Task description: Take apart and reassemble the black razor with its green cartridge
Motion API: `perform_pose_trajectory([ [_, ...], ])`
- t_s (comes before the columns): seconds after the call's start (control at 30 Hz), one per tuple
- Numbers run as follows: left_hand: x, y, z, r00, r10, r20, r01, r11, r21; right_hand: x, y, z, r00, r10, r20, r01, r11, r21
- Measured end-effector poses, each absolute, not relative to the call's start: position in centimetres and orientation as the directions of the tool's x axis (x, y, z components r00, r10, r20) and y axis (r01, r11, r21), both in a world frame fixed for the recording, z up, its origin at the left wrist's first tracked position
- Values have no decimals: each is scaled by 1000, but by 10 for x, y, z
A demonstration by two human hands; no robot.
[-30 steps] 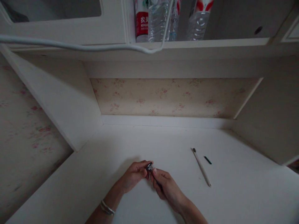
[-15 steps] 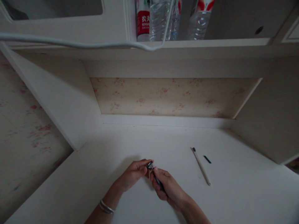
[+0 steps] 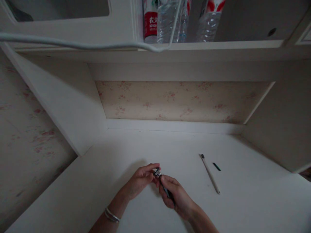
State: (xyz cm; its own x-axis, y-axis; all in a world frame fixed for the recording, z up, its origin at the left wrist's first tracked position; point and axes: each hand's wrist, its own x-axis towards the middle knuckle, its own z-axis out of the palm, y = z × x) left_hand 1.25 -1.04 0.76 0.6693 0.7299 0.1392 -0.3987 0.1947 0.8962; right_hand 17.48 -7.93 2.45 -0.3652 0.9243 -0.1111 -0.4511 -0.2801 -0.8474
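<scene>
Both my hands meet low over the white desk, near its front middle. My right hand is closed around the dark handle of a small razor, whose metal head points up and left. The fingertips of my left hand pinch that head at its top end. A silver bracelet circles my left wrist. To the right on the desk lie a thin white stick with a dark tip and a short dark green piece, both out of my hands' touch.
White side panels wall in the desk on the left and right, with flowered wallpaper behind. A shelf above holds several plastic water bottles. A white cable runs along the shelf front.
The hands stay together on the razor. My right hand has slid slightly down the handle, showing more of it, and my left fingers have shifted a little on the head.
</scene>
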Motion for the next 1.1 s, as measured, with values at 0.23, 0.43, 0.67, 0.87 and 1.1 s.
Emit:
perform_pose_trajectory([
  [0.23,14,-11,8,620,770,153,-441,181,879,173,-78,20,-361,928,-92,-461,-263,-848],
  [0.43,16,-11,7,602,781,162,-493,204,846,173,-76,18,-357,931,-83,-452,-249,-856],
  [0.67,19,-12,11,545,828,135,-538,222,813,175,-75,23,-325,945,-36,-420,-178,-890],
  [0.87,18,-8,5,453,888,75,-504,186,843,176,-72,22,-257,966,-1,-327,-88,-941],
  [1.1,18,-8,4,424,900,107,-463,114,879,172,-67,14,-74,997,13,-251,-6,-968],
])
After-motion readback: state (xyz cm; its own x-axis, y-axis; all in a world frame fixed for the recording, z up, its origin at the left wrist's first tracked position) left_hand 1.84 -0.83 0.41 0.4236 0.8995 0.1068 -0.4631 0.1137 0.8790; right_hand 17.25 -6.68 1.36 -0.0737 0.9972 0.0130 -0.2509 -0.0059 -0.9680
